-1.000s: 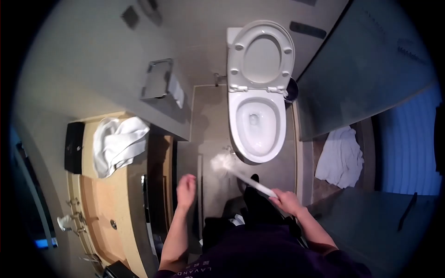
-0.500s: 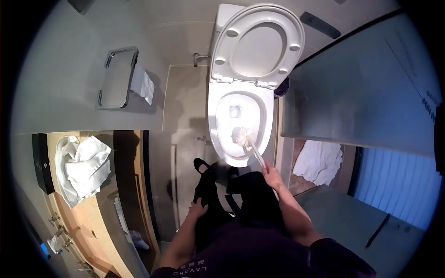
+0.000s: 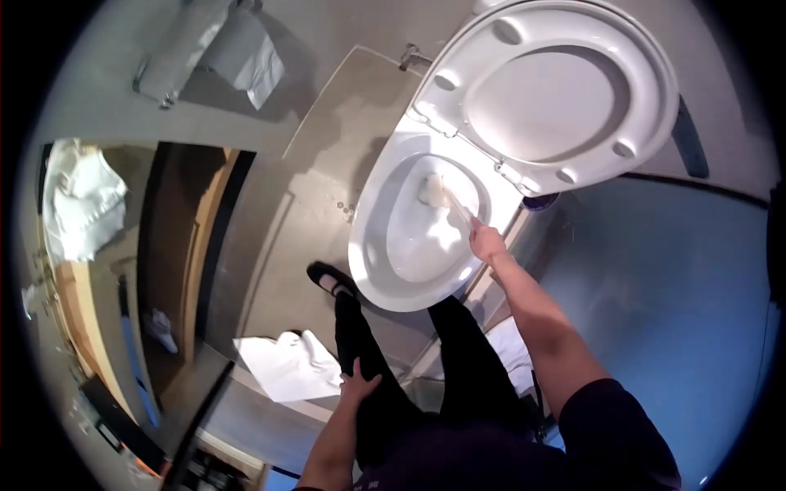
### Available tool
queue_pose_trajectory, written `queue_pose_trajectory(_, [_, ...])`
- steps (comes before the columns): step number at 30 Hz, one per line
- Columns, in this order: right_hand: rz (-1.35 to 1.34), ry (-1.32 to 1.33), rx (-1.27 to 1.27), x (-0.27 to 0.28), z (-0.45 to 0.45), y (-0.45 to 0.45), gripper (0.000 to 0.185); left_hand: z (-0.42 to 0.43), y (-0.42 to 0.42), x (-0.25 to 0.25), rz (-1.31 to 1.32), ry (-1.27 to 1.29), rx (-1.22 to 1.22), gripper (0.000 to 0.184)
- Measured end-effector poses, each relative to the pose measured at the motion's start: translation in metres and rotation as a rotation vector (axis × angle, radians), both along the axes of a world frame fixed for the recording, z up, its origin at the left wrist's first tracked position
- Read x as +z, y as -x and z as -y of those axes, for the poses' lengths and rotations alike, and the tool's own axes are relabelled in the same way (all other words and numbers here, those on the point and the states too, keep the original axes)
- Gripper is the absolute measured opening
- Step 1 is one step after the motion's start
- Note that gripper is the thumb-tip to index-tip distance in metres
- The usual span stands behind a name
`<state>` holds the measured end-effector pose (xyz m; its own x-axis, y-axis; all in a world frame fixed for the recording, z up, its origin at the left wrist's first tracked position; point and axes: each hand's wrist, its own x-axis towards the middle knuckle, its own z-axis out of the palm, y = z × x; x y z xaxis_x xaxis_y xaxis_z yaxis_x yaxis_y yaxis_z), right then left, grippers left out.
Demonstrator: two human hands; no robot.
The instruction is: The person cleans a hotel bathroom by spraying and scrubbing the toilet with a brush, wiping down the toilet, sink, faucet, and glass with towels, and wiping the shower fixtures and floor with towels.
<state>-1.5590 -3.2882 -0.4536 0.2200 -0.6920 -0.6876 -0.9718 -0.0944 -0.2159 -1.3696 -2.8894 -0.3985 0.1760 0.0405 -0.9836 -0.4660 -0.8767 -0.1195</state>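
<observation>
My right hand (image 3: 487,241), curled tight, grips a brush (image 3: 435,193) head-down in the toilet bowl (image 3: 371,245), just above the frame's center; my left hand (image 3: 358,384), spread loosely, rests on my leg (image 3: 391,411), lower center.

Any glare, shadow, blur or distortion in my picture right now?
Head view: bright glare patches on the bowl, near the brush, whose bristles look soft; head view: shadow beside the paper; head view: fisheye curving, black corners.
</observation>
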Motion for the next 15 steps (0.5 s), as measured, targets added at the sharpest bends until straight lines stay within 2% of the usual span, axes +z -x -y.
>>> queue_pose_trajectory(2, [-0.103,-0.086,0.102,-0.010,0.019,-0.019,0.038,0.005,0.027,0.003,0.023,-0.032,0.161,0.098])
queue_pose_trajectory(4, [-0.166,-0.103,0.183,-0.043,0.022,-0.033,0.041,-0.040,0.060,-0.025,-0.094,0.110,0.261,0.099])
queue_pose_trajectory(5, [-0.171,-0.098,0.193,-0.062,0.020,-0.040,0.041,-0.060,0.077,-0.033,-0.145,0.195,0.295,0.103])
queue_pose_trajectory(6, [-0.177,-0.095,0.203,-0.082,0.015,-0.045,0.042,-0.081,0.099,-0.042,-0.154,0.146,0.227,0.106])
queue_pose_trajectory(7, [-0.083,0.064,0.175,-0.124,-0.002,-0.034,0.039,-0.068,0.110,-0.034,-0.119,0.053,0.176,0.108])
queue_pose_trajectory(8, [0.020,0.070,0.177,-0.142,-0.021,-0.023,0.040,-0.051,0.116,-0.014,-0.095,-0.051,0.126,0.110])
queue_pose_trajectory(9, [0.115,0.068,0.188,-0.148,-0.041,-0.008,0.040,-0.053,0.123,-0.009,-0.127,-0.076,0.174,0.110])
queue_pose_trajectory(10, [0.219,0.077,0.197,-0.150,-0.055,0.002,0.040,-0.052,0.124,-0.010,-0.149,-0.086,0.221,0.111])
queue_pose_trajectory(12, [0.061,-0.023,0.109,-0.109,-0.088,0.004,0.040,-0.053,0.120,-0.018,-0.171,-0.081,0.257,0.111])
queue_pose_trajectory(14, [0.434,0.066,0.034,-0.075,-0.126,0.030,0.042,-0.059,0.118,-0.025,-0.190,-0.069,0.235,0.111])
queue_pose_trajectory(15, [0.412,-0.030,0.012,-0.056,-0.145,0.037,0.042,-0.065,0.117,-0.029,-0.184,-0.064,0.219,0.111])
